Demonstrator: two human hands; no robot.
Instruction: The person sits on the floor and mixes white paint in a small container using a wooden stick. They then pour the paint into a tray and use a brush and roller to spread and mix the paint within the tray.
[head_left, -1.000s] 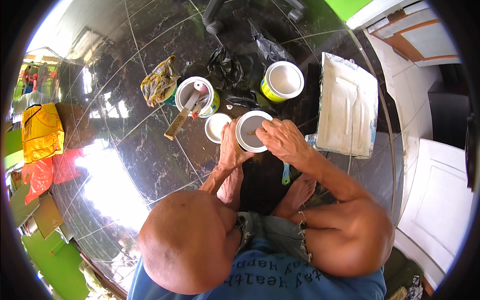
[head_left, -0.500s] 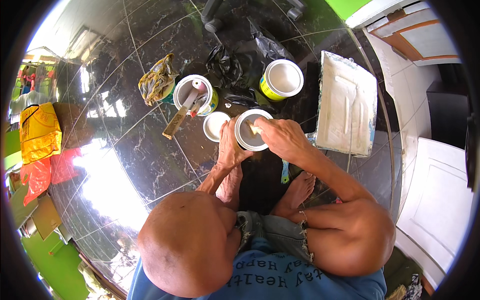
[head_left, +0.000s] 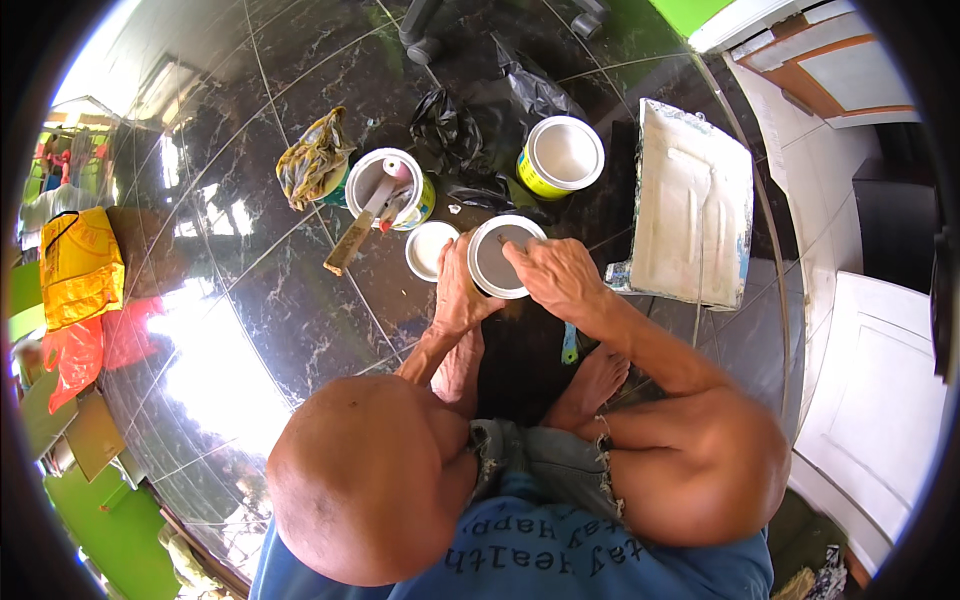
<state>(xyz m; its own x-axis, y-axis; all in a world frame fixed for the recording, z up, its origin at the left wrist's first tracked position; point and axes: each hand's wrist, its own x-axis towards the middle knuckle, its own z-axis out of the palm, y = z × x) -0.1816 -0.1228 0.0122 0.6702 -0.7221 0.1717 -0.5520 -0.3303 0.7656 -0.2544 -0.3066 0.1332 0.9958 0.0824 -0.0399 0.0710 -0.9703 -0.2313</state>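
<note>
My left hand [head_left: 460, 290] is closed round the left side of an open paint can [head_left: 483, 284] with a white rim and grey paint inside. Over the can's right rim, my right hand [head_left: 556, 276] is closed in a pinch with its fingertips at the paint. Whatever it grips is almost wholly hidden behind the fingers. Just left of the can lies a round white lid [head_left: 427, 250]. Behind that, a second can [head_left: 418, 212] holds a small paint roller [head_left: 397, 170] and a flat wooden stick [head_left: 352, 243] leaning out over its rim.
Farther back stand a yellow-labelled can [head_left: 564, 156] with a whitish inside and crumpled black plastic [head_left: 447, 125]. A paint-stained tray [head_left: 690, 210] lies at right. A stained rag [head_left: 315, 160] sits left of the cans. A blue-green brush handle [head_left: 569, 343] shows near my right foot.
My right hand has shifted slightly within the can's opening. The pale piece that showed at its fingertips is now mostly hidden. My left hand stays on the can.
</note>
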